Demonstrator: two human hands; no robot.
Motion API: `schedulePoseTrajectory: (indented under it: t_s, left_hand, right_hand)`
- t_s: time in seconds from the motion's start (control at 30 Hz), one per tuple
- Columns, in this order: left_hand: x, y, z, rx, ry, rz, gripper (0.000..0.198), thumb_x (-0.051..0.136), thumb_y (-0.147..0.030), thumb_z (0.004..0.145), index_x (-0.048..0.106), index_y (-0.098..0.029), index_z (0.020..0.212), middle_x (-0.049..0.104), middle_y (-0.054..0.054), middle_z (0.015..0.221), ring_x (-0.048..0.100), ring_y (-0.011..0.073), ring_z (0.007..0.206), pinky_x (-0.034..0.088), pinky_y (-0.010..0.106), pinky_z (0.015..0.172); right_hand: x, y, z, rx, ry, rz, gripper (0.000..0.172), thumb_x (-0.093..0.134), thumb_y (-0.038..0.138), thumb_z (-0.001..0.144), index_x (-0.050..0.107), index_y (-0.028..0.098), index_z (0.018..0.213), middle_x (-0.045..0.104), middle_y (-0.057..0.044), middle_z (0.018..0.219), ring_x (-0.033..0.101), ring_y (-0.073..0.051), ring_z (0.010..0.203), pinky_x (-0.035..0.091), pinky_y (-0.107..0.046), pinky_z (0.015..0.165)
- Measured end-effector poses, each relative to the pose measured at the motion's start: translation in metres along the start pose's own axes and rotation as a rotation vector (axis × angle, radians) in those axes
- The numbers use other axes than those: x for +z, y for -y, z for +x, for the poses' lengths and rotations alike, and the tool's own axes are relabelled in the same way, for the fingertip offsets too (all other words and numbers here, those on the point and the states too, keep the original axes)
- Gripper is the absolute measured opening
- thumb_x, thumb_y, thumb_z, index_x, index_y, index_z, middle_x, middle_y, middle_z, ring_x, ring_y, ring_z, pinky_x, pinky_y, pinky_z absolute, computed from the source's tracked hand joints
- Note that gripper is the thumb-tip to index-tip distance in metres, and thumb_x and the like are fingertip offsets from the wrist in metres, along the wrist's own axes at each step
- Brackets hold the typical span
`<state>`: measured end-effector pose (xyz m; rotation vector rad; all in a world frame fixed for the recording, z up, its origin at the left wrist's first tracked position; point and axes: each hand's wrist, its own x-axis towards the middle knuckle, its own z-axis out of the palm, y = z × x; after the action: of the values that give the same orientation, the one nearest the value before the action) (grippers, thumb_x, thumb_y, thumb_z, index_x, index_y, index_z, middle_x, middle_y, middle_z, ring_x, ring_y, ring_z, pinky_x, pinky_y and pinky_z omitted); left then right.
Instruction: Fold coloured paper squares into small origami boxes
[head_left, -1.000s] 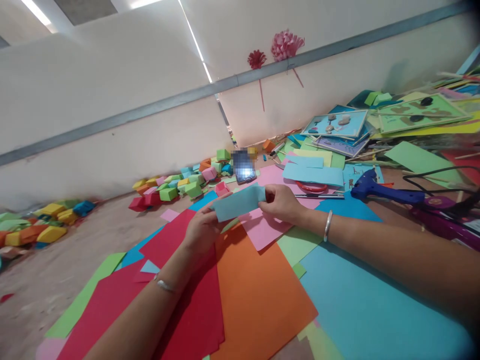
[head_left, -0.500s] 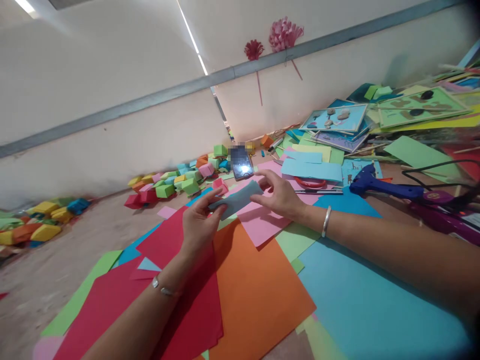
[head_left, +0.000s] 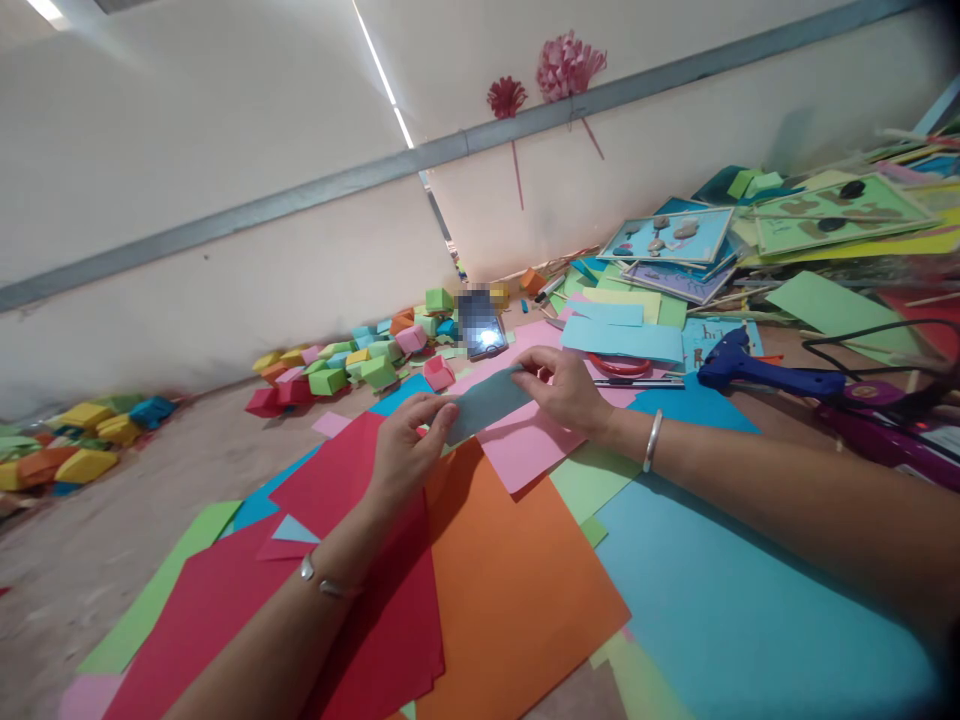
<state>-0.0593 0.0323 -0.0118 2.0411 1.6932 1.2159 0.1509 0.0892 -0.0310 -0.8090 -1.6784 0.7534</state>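
A strip of light blue paper (head_left: 489,402) is stretched between my hands, above sheets of coloured paper. My left hand (head_left: 409,440) pinches its left end between thumb and fingers. At the upper right corner, my right hand (head_left: 561,388) grips the strip with thumb and fingertips. Below it lie an orange sheet (head_left: 517,580), red sheets (head_left: 375,590) and a pink sheet (head_left: 525,450). Just right of my right hand are red-handled scissors (head_left: 619,367), a pen (head_left: 637,383) and more light blue strips (head_left: 622,338).
Small folded paper boxes (head_left: 379,372) are heaped along the wall at left. A phone (head_left: 484,330) leans ahead of my hands. A blue glue gun (head_left: 765,372) with a black cord lies at right, near framed pictures (head_left: 667,237). A large light blue sheet (head_left: 750,600) spreads under my right arm.
The paper strip has shifted slightly right and its face is flatter and more visible. My left hand moved a little right, and my right hand now pinches the strip's upper corner.
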Motion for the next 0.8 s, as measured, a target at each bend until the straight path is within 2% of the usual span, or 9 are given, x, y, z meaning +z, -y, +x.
schedulePoseTrajectory:
  t_s: [0.1,0.23,0.33,0.57,0.8]
  left_hand:
    - [-0.0003,0.0005,0.0009,0.003,-0.025,0.017,0.024,0.058,-0.038,0.08,0.073,-0.019,0.076,0.067,0.004,0.075,0.057,0.0159,0.066,0.046,0.027,0.062]
    - [0.0008,0.0046,-0.0002,-0.013,-0.021,0.001,0.024,0.059,-0.039,0.079,0.073,-0.019,0.079,0.066,0.004,0.076,0.056,0.0152,0.064,0.045,0.026,0.059]
    - [0.0016,0.006,-0.0014,-0.03,0.006,-0.021,0.026,0.061,-0.04,0.078,0.074,-0.018,0.084,0.067,0.004,0.079,0.055,0.0148,0.063,0.043,0.027,0.057]
    - [-0.0003,0.0002,-0.0003,-0.074,0.11,-0.047,0.031,0.06,-0.043,0.078,0.075,-0.018,0.088,0.066,0.004,0.079,0.057,0.0165,0.068,0.043,0.027,0.058]
    - [-0.0012,0.0021,0.0013,-0.169,0.19,-0.025,0.028,0.056,-0.043,0.076,0.07,-0.019,0.073,0.063,0.001,0.066,0.055,0.0169,0.065,0.041,0.026,0.057]
  right_hand:
    - [-0.0001,-0.0004,-0.0001,0.026,0.019,0.013,0.009,0.056,0.018,0.08,0.065,0.017,0.079,0.066,-0.003,0.079,0.057,-0.014,0.072,0.044,-0.027,0.067]
    - [-0.0001,0.0007,-0.0005,0.038,0.03,0.008,0.007,0.058,0.02,0.079,0.064,0.017,0.079,0.065,-0.001,0.076,0.056,-0.014,0.07,0.043,-0.026,0.065]
    - [-0.0007,0.0021,-0.0004,0.027,0.018,0.01,0.011,0.057,0.024,0.082,0.062,0.017,0.074,0.064,-0.001,0.073,0.055,-0.013,0.068,0.042,-0.025,0.064]
    - [-0.0019,0.0008,-0.0007,0.038,0.06,-0.052,0.012,0.054,0.019,0.083,0.059,0.018,0.072,0.061,0.0,0.071,0.054,-0.014,0.068,0.04,-0.025,0.063]
    - [-0.0022,-0.0012,0.0001,0.075,0.1,-0.114,0.011,0.052,0.018,0.083,0.059,0.018,0.075,0.063,-0.001,0.074,0.055,-0.015,0.071,0.04,-0.027,0.067]
